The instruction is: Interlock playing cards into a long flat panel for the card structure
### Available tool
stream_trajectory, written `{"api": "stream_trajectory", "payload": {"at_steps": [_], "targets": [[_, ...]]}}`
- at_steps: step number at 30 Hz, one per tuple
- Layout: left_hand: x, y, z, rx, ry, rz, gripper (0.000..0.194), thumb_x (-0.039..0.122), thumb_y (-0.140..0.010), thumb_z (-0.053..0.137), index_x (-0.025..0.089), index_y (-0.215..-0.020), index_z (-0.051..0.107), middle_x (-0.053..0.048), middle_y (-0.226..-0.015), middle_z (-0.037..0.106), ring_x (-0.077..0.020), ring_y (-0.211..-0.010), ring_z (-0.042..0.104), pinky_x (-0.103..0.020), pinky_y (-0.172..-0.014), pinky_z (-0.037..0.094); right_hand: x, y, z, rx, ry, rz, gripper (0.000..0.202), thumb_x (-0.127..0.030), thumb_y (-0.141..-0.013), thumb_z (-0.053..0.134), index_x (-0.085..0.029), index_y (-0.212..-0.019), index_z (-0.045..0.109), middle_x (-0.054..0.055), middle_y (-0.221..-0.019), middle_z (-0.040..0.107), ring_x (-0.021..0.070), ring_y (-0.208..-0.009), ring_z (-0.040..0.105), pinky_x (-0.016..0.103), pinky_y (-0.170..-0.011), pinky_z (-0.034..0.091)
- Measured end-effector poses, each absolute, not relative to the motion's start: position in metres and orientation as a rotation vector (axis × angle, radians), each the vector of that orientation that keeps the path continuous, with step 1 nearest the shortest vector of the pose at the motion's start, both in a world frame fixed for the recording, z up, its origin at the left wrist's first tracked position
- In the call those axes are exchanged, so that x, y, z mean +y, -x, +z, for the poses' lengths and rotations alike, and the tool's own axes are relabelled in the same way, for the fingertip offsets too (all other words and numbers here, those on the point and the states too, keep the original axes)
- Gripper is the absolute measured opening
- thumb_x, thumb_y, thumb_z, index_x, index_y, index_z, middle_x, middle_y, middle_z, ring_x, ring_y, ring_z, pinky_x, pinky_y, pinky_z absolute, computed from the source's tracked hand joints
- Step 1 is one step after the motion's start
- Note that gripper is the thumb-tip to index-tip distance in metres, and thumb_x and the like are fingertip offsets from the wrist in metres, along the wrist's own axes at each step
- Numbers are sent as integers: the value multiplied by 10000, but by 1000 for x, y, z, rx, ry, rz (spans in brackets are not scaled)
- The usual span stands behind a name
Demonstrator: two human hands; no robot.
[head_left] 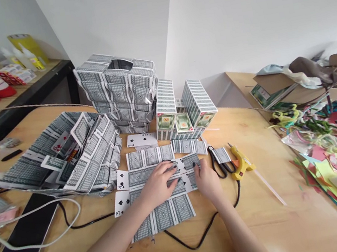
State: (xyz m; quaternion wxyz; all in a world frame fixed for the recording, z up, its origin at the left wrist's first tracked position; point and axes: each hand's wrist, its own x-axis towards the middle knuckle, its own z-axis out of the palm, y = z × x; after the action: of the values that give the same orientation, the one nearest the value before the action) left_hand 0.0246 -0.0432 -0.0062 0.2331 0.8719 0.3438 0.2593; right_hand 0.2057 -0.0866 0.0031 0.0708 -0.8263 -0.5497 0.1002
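Rows of patterned playing cards (163, 215) lie joined side by side on the table in front of me. My left hand (161, 183) rests on them with its fingers spread and flat. At the right end of the middle rows, my right hand (208, 180) pinches the edge of a playing card (190, 161) between thumb and fingers. A four of spades (122, 180) and a three of spades (121, 203) stick out at the left. Beyond the rows lies a separate strip of joined cards (188, 146). Fingers of both hands partly cover the cards.
A yellow glue gun (242, 163) and black-handled scissors (217, 165) lie to the right. Behind stand a card-covered box (123, 90) and stacked card boxes (165, 105). A card-built container (86, 158) and phone (25, 238) are left; craft scraps (329, 132) fill the far right.
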Motion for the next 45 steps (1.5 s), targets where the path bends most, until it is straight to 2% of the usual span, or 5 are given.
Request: {"api": "stream_trajectory", "payload": {"at_steps": [8, 21, 33, 39, 45], "targets": [[-44, -25, -7, 942, -2357, 764, 293, 232, -805, 525, 199, -1086, 599, -83, -1182, 545, -229, -1167, 444, -429, -976, 421, -91, -194, 3, -1817, 2543, 42, 213, -253, -902, 302, -140, -844, 473, 51, -598, 569, 167, -529, 578, 221, -445, 267], [-42, -21, -6, 970, -2317, 762, 288, 168, -840, 437, 207, -1083, 586, -54, -1173, 559, -199, -1155, 469, -380, -980, 434, -67, -222, 0, -1314, 1969, 801, 267, -386, -776, 405, -195, -605, 481, -10, -512, 517, 155, -499, 485, 232, -456, 312], [-42, -21, -6, 952, -2353, 767, 307, 155, -822, 446, 207, -1088, 591, -51, -1169, 584, -210, -1151, 485, -416, -975, 439, -62, -225, 6, -1053, 1604, 1347, 344, -438, -681, 577, -139, -851, 597, 41, -686, 650, 191, -625, 594, 284, -570, 447], [-41, -21, -7, 923, -2356, 763, 304, 152, -821, 449, 202, -1081, 596, -43, -1168, 591, -200, -1149, 491, -407, -989, 432, -50, -215, 10, -1272, 1784, 1057, 217, -335, -679, 576, -152, -796, 577, 44, -802, 666, 200, -761, 601, 294, -685, 444], [-43, -24, -8, 1004, -2442, 756, 323, 154, -854, 391, 180, -1121, 570, -71, -1196, 567, -210, -1161, 480, -403, -974, 445, -47, -217, 4, -1549, 2109, 706, 260, -365, -821, 422, -171, -711, 555, 63, -717, 649, 193, -706, 597, 251, -605, 389]]}}
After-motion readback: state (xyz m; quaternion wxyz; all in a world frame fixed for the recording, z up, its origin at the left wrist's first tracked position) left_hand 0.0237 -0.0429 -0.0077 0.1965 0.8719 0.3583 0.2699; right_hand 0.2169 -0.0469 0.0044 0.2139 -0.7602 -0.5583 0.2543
